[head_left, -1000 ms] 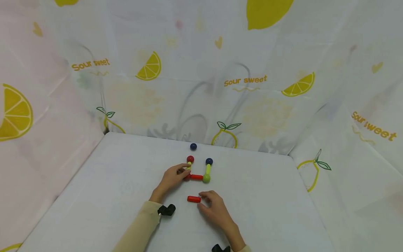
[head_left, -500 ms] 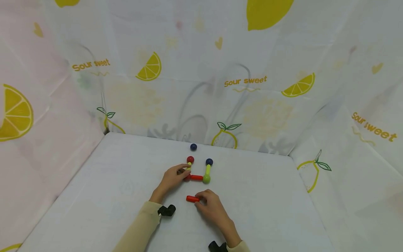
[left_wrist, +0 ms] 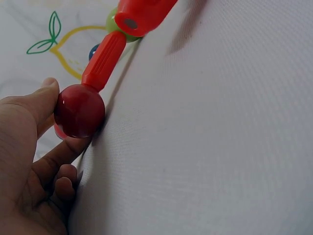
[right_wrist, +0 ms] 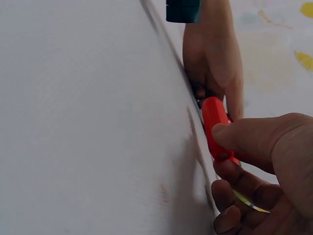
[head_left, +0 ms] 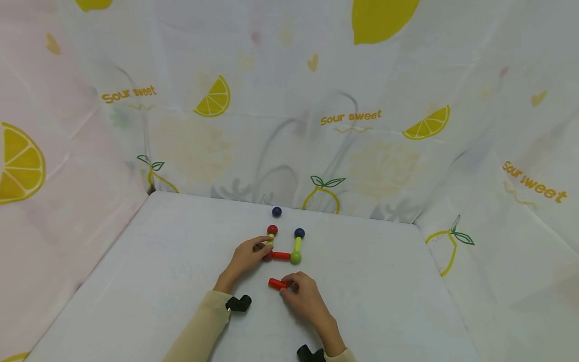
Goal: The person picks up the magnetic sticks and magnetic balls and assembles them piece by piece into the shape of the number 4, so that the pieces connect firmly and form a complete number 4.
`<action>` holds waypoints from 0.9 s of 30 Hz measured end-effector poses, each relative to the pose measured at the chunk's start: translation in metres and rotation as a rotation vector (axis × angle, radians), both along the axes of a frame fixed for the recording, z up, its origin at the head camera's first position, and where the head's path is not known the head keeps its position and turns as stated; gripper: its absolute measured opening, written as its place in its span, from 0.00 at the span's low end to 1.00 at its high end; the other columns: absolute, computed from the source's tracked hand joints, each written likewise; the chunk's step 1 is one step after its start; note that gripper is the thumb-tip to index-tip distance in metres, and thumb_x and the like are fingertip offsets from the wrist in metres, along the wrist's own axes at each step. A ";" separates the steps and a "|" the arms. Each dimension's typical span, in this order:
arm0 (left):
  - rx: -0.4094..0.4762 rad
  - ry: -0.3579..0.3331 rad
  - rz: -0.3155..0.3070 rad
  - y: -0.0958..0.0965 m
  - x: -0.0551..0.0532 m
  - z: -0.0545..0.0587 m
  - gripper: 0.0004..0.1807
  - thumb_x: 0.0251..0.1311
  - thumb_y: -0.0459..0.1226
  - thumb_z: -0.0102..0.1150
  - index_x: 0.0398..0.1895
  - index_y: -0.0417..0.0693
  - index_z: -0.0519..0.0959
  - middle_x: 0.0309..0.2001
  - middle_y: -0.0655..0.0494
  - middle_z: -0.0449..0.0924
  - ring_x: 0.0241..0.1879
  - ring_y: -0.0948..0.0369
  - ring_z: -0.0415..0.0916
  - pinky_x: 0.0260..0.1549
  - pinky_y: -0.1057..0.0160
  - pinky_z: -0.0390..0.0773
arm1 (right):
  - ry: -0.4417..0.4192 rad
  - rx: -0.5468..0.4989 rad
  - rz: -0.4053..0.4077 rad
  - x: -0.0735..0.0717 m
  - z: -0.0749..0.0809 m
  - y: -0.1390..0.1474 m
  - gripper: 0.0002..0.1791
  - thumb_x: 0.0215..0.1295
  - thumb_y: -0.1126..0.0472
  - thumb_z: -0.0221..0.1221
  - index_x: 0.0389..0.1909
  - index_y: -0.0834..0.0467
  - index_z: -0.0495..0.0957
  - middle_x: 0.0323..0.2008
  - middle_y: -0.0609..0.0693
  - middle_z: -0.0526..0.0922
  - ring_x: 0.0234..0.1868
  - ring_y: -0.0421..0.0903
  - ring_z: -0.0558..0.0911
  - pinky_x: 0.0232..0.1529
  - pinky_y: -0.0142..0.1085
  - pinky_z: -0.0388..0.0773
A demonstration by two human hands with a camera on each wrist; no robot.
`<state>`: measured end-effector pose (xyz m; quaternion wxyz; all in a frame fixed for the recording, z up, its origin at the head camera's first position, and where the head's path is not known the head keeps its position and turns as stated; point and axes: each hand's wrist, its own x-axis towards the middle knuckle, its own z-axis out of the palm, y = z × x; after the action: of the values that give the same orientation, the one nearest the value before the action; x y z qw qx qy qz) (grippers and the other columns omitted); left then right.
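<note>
A U-shaped build of magnetic rods and balls lies on the table. My left hand [head_left: 246,256] pinches its left yellow-green rod [head_left: 271,242], between a far red ball [head_left: 272,230] and a near dark red ball [left_wrist: 79,111]. A red rod [head_left: 281,256] joins the near ball to a green ball [head_left: 296,257]; from there another yellow-green rod [head_left: 297,245] runs to a blue ball [head_left: 299,233]. My right hand [head_left: 304,295] pinches a loose red rod [right_wrist: 215,128] between thumb and fingers, nearer me than the build. A grey metal disc shows in its end.
A loose dark blue ball [head_left: 277,211] sits beyond the build, close to the table's back edge. The white table [head_left: 384,291] is bordered by lemon-printed cloth [head_left: 271,151] at the back and sides. Black camera mounts [head_left: 238,303] sit on both wrists.
My right hand has moved slightly left, closed its fingers on the loose red rod and turned it a little. The left hand and the build stay in place.
</note>
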<state>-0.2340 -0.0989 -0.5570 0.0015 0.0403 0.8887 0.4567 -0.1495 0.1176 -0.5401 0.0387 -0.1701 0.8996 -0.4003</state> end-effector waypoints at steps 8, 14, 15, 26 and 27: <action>-0.009 -0.013 0.001 0.000 0.001 0.001 0.19 0.69 0.49 0.64 0.60 0.57 0.84 0.43 0.54 0.86 0.42 0.59 0.78 0.51 0.51 0.78 | -0.002 -0.066 -0.057 0.000 0.006 0.002 0.09 0.65 0.63 0.68 0.44 0.60 0.84 0.37 0.49 0.83 0.35 0.39 0.77 0.36 0.29 0.76; -0.012 -0.001 -0.003 0.000 0.001 0.001 0.19 0.69 0.48 0.64 0.60 0.56 0.84 0.41 0.54 0.86 0.41 0.59 0.77 0.48 0.54 0.77 | -0.004 -0.099 -0.089 0.001 0.009 0.006 0.07 0.66 0.63 0.67 0.43 0.60 0.84 0.38 0.50 0.85 0.36 0.38 0.78 0.38 0.29 0.78; -0.012 -0.001 -0.003 -0.001 0.001 0.001 0.19 0.69 0.48 0.64 0.60 0.56 0.84 0.41 0.54 0.86 0.41 0.59 0.77 0.48 0.54 0.77 | -0.007 -0.097 -0.094 0.001 0.009 0.007 0.08 0.66 0.63 0.67 0.43 0.60 0.84 0.38 0.50 0.85 0.36 0.38 0.78 0.39 0.29 0.78; -0.011 0.015 -0.011 0.000 0.000 -0.001 0.19 0.68 0.47 0.65 0.59 0.55 0.84 0.41 0.54 0.86 0.40 0.59 0.77 0.46 0.55 0.77 | -0.074 -0.145 -0.236 0.001 0.011 0.016 0.07 0.67 0.61 0.66 0.44 0.58 0.84 0.38 0.49 0.85 0.38 0.42 0.79 0.38 0.28 0.77; -0.010 0.017 -0.013 0.000 0.000 -0.001 0.18 0.68 0.47 0.65 0.59 0.55 0.84 0.41 0.54 0.86 0.40 0.59 0.77 0.46 0.55 0.77 | -0.068 -0.151 -0.250 0.000 0.011 0.017 0.07 0.67 0.62 0.66 0.43 0.58 0.84 0.38 0.49 0.85 0.38 0.42 0.79 0.37 0.28 0.77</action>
<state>-0.2345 -0.0991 -0.5579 -0.0028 0.0498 0.8907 0.4519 -0.1493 0.1346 -0.5286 0.0062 -0.0453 0.8793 -0.4741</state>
